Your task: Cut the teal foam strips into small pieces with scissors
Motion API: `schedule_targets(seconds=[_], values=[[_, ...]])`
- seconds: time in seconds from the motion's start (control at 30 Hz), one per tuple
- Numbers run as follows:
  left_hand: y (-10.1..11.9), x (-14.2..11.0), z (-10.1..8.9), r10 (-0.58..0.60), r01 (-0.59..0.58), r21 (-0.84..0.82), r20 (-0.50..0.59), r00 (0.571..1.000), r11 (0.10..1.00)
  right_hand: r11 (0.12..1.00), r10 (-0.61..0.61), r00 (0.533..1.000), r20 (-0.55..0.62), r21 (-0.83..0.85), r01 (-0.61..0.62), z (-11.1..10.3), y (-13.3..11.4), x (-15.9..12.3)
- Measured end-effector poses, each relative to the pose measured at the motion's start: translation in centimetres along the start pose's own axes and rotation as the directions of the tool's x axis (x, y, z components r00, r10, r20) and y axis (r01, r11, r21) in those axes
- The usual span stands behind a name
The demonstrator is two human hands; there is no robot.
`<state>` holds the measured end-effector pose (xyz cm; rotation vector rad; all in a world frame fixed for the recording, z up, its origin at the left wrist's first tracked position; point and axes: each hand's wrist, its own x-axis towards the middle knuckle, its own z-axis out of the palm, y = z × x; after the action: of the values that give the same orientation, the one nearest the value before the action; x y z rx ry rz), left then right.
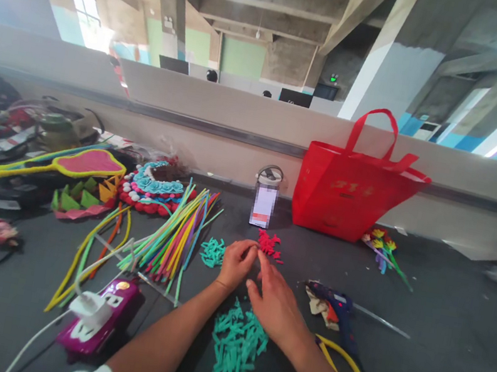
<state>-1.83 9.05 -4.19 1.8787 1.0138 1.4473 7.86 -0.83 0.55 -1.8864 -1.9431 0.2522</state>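
My left hand (236,263) is closed in a pinch, and whatever sits between its fingertips is too small to make out. Against those fingertips rests the outstretched index finger of my right hand (276,298), whose thumb stands apart. Both hands are above the dark table. Just behind them lies a small heap of red cut pieces (270,244). A small heap of teal pieces (212,252) is left of my left hand. Between my forearms spreads a larger pile of short teal strips (237,344).
A phone (263,206) leans on a cup behind the hands. Fuzzy coloured stems (174,231) and a purple power strip (105,317) lie left. To the right are a glue gun (338,306), a red bag (347,193) and a small flower bunch (382,246).
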Motion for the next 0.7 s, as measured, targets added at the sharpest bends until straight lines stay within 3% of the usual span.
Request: schedule_targets(seconds=[0.17, 0.37, 0.47, 0.6, 0.7], values=[[1.3, -0.3, -0.1, 0.108, -0.113, 0.112, 0.045, 0.993, 0.987, 0.958, 0.077, 0.995, -0.065, 0.281, -0.056, 0.8, 1.1, -2.9], [4.1, -1.2, 0.2, 0.230, -0.251, 0.152, 0.141, 0.963, 0.956, 0.945, 0.020, 0.965, -0.263, 0.320, 0.068, 0.8, 3.1, -3.0], [5.8, -1.4, 0.6, 0.100, -0.126, 0.119, 0.202, 0.974, 0.985, 0.934, 0.038, 0.940, -0.338, 0.346, 0.087, 0.7, 3.7, -2.9], [7.2, -1.7, 0.4, -0.050, 0.024, 0.091, 0.290, 0.956, 0.996, 0.884, 0.106, 0.930, -0.353, 0.461, 0.074, 0.7, 3.2, -3.2], [7.4, -2.5, 0.1, -0.072, 0.071, 0.015, 0.242, 0.968, 0.997, 0.790, 0.121, 0.927, -0.356, 0.600, 0.127, 0.6, 2.6, -3.4]])
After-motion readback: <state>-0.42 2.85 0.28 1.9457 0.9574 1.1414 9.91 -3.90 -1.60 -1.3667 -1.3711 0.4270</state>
